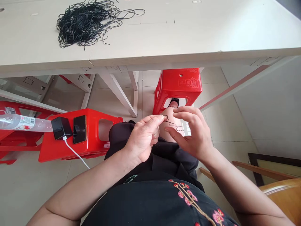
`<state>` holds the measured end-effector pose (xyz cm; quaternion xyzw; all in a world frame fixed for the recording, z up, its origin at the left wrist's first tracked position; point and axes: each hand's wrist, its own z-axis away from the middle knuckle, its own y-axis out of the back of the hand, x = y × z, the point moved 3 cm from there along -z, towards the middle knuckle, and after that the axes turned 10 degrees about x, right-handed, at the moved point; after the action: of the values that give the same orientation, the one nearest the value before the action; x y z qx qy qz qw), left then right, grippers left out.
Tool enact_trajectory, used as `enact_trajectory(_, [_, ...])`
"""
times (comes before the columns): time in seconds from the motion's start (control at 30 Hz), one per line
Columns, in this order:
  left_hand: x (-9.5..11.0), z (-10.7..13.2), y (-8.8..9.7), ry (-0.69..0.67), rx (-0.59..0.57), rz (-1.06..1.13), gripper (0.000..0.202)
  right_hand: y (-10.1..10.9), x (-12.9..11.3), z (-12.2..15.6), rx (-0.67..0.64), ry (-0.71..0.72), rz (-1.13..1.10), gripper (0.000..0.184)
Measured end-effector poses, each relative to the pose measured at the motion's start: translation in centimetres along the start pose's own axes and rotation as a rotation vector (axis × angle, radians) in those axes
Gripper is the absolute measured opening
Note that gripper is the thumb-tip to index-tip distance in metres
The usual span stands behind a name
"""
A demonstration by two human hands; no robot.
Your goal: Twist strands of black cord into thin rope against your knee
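Above my lap, my left hand [145, 133] is closed, with thumb and forefinger pinching a thin black cord [169, 122]. A short loop of the cord sticks out to the right of the fingertips, in front of my bare knee. My right hand [194, 131] is just to the right of it, thumb and fingers spread apart with nothing visible between them. On the white table ahead lies a tangled heap of black cords [84, 23], several loose ends trailing to the right.
A red stool [181, 81] stands under the table [188, 37]. On another red stool [94, 125] at the left are a phone [79, 129], a black charger [61, 127] with white cable and a clear plastic bottle [25, 122]. A wooden chair [282, 194] is at lower right.
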<state>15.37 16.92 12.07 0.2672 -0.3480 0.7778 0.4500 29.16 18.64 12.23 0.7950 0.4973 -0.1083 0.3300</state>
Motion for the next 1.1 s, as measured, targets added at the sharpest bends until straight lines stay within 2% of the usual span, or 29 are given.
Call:
enact_trajectory(0.1, [0.0,-0.1,-0.1,-0.054,-0.001,-0.009,0.014,-0.5,0.0,0.6,-0.041,-0.319,-0.183,0.023])
enact_trajectory(0.17, [-0.1,-0.2,-0.3,-0.088,-0.001,-0.011,0.014,-0.9,-0.1,0.9,-0.055,-0.432,-0.219,0.011])
enact_trajectory(0.23, [-0.1,-0.4,-0.3,-0.116,0.013,-0.012,0.013,-1.0,-0.4,0.8,-0.060,-0.420,-0.180,0.004])
enact_trajectory(0.33, [0.1,-0.8,-0.2,-0.169,0.059,-0.013,0.011,-1.0,-0.7,0.6,-0.115,-0.345,-0.120,0.008])
enact_trajectory(0.43, [0.3,-1.3,0.2,-0.215,0.097,-0.025,0.011,-1.0,-0.8,0.7,-0.151,-0.314,-0.140,0.009])
enact_trajectory(0.53, [0.3,-1.5,0.6,-0.208,0.084,-0.050,0.013,-1.0,-0.6,1.0,-0.176,-0.322,-0.182,0.010])
enact_trajectory(0.7, [0.3,-1.4,0.9,-0.172,0.068,-0.026,0.014,-1.6,0.1,1.6,-0.205,-0.576,-0.391,0.010])
enact_trajectory(0.93, [0.2,-1.6,0.9,-0.181,0.059,0.034,0.016,-1.9,0.1,1.7,-0.263,-0.665,-0.520,0.012])
enact_trajectory(1.1, [-0.4,-2.2,1.1,-0.238,0.070,-0.014,0.025,-3.2,0.6,2.5,-0.392,-0.917,-0.798,0.020])
